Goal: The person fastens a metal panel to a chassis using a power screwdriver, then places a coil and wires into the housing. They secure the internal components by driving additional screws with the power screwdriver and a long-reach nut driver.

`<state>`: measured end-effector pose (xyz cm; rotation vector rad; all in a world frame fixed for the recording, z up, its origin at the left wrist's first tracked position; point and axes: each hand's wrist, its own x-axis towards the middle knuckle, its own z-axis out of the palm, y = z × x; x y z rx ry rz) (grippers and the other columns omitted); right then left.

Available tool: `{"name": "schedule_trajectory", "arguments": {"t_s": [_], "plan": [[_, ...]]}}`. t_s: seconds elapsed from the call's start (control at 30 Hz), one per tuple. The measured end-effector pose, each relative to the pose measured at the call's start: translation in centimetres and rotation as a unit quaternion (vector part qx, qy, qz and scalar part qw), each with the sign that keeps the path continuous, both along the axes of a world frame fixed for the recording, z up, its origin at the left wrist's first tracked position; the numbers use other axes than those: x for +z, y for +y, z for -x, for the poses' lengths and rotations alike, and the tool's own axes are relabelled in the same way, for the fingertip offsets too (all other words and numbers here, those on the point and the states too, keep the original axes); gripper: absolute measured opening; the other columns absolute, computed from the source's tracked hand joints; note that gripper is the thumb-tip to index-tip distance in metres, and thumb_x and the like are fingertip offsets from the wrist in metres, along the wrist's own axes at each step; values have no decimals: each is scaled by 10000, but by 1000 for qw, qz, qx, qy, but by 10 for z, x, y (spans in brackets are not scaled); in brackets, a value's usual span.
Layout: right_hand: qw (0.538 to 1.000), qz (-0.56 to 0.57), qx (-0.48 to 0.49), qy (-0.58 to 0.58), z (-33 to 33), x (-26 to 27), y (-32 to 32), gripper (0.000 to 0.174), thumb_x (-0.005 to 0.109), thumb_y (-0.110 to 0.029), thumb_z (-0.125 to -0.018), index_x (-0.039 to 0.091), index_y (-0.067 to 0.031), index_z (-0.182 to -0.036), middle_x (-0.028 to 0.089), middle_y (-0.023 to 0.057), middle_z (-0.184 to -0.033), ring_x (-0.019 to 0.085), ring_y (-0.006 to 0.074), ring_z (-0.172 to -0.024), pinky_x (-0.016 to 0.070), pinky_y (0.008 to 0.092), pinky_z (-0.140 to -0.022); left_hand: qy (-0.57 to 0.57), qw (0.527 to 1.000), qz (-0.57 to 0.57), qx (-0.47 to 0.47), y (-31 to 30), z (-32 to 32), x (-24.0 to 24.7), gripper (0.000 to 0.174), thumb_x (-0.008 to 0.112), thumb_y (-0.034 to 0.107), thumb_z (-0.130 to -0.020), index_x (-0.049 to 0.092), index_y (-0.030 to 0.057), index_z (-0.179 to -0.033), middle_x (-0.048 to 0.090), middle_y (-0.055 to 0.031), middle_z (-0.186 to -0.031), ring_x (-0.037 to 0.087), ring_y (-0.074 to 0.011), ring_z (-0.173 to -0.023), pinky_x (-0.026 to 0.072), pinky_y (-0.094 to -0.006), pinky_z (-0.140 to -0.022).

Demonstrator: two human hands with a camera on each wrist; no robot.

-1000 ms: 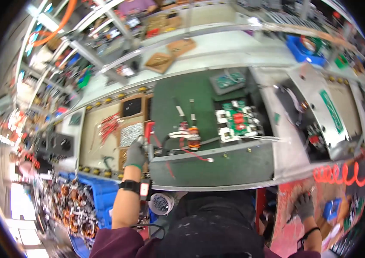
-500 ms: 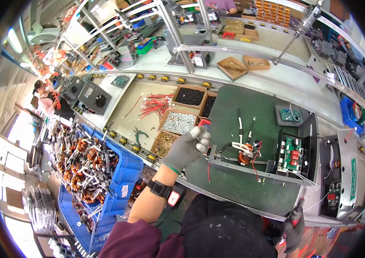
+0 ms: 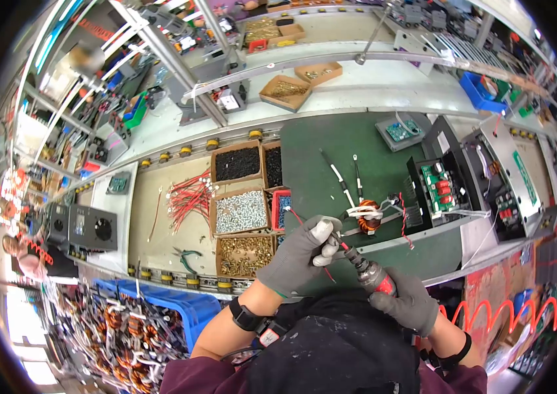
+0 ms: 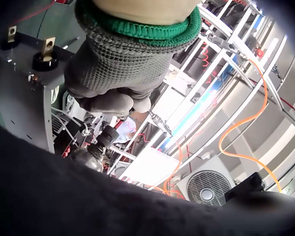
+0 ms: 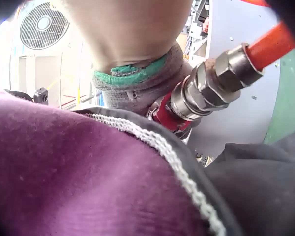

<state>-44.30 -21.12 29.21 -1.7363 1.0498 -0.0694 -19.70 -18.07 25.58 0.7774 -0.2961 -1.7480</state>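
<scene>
In the head view my gloved right hand (image 3: 409,303) grips the body of an air screwdriver (image 3: 371,274), its nose pointing to the upper left. My gloved left hand (image 3: 299,257) has its fingers curled at the driver's tip and pinches the bit end; a screw there, if any, is hidden by the fingers. The left wrist view shows these fingers just above the driver's nose (image 4: 105,140). An orange-red air hose (image 5: 275,46) joins the driver's metal coupling in the right wrist view. Beyond the hands, a copper coil (image 3: 369,220) with white leads lies by a metal chassis holding a green circuit board (image 3: 439,190).
Left of the green mat (image 3: 331,141) are boxes of silver screws (image 3: 242,211), brass parts (image 3: 245,256) and black parts (image 3: 237,163). Red wires (image 3: 190,200) and pliers (image 3: 188,259) lie beyond. A blue crate (image 3: 199,312) of coils stands at lower left.
My right hand has come up from the lower right with the air screwdriver. My left hand has left the parts boxes and now meets the driver's tip in front of me.
</scene>
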Motion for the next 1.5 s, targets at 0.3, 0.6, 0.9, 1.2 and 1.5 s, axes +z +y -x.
{"name": "schedule_trajectory", "arguments": {"t_s": [0.3,0.6,0.9,1.2,1.5], "plan": [[988,-84,-115,-53,-26,-7,47,691,617,-582,-816,532,-17,-1204,632,206,-894,629,343,-824,477,398,-753,47,993,-52,-94,-6,-19,-21,303,533,297,-972,556,44,-1138,536,-23,-770,433,-66,-608,314,-166,-466],[908,-268,-169,-274,-16,-17,72,610,639,-463,-863,502,-3,-1241,564,53,-752,556,147,-727,464,307,-646,-33,981,-3,-193,-23,-6,-14,341,619,370,-906,545,47,-987,498,-42,-807,401,-65,-582,335,-164,-444],[916,-235,-238,-224,-15,-27,77,566,633,-473,-865,545,24,-1120,583,64,-752,559,163,-682,462,324,-653,-158,965,8,-208,-29,2,-1,464,613,426,-898,557,8,-1092,501,-24,-773,384,-60,-548,331,-176,-448],[909,-165,-336,-182,53,-49,116,836,774,-608,-668,542,11,-1179,632,84,-901,590,191,-802,478,346,-741,-408,881,47,-236,-90,-73,-4,516,542,414,-942,548,-27,-1211,492,31,-700,416,-38,-539,302,-178,-447],[904,-152,-393,-76,42,-117,93,677,850,-411,-652,547,-12,-1107,609,100,-850,571,186,-788,472,369,-731,-677,566,173,-439,-191,-42,-93,572,607,270,-872,430,133,-1399,553,-10,-794,443,-106,-632,438,-264,-602]]}}
